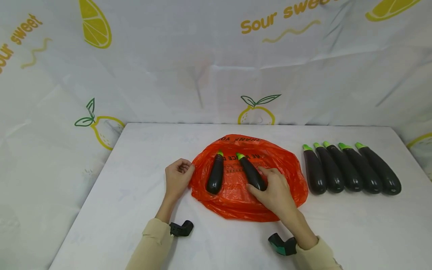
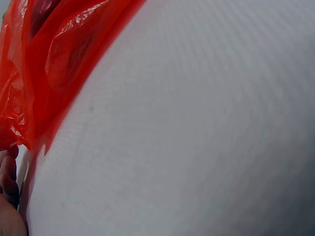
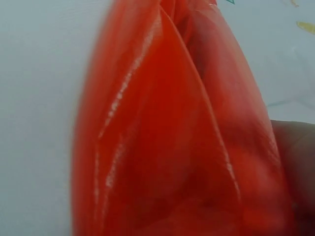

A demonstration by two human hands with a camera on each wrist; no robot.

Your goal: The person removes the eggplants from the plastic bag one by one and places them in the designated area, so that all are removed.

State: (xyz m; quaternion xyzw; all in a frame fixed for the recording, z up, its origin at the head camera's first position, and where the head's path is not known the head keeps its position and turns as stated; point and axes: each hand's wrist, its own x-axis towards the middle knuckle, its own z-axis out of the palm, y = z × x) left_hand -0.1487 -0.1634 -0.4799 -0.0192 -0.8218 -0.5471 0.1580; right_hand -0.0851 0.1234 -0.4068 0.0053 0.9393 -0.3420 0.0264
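Note:
A red plastic bag lies spread on the table with its mouth wide. Two dark eggplants with green stem ends are in it: the left eggplant lies near the bag's left side, the other eggplant slants at the middle. My right hand grips the thick lower end of that second eggplant between thumb and fingers. At the bag's left edge, my left hand pinches the plastic. Red film fills most of the right wrist view, and part of my right hand shows behind it.
Several more eggplants lie side by side in a row to the right of the bag, stems toward the back. The white table ends at a hanging white cloth printed with lemons. Black wrist cameras sit on both wrists.

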